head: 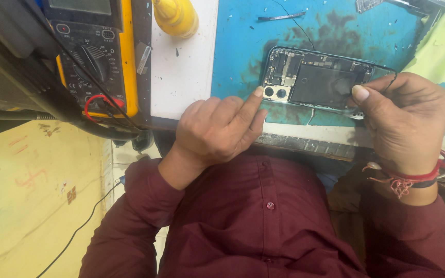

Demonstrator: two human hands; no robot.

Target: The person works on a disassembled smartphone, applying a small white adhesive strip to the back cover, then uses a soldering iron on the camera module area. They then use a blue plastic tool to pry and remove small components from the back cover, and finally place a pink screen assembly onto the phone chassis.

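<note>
Lying opened on a stained blue mat (243,46) in the upper middle of the frame is a phone (318,80) with its back cover off, showing a dark battery, small circuit parts and two round camera lenses at its left end. The left hand (217,128), at centre frame, is curled into a loose fist with only the forefinger stretched out, its tip touching the phone's lower left corner beside the lenses; it grips nothing. The right hand (405,121), at the right of the frame, clasps the phone's right end, thumb pressed on top and the other fingers wrapped around the edge; a thin black wire (390,80) loops by its forefinger. A red thread band (413,180) circles that wrist.

At upper left sits a yellow-cased multimeter (96,51), a tall rectangle with a grey screen at the top, a dark round dial in the middle and small white markings ringed around it; red and black leads (99,103) plug in at its lower end. Right of it, a white board (181,72) carries a yellow plastic bottle (175,16) at the top edge. A black strip (281,17) lies on the mat above the phone. Maroon shirt sleeves (269,221) fill the bottom of the frame, and a pale yellow surface (32,201) with faint reddish marks is at lower left.
</note>
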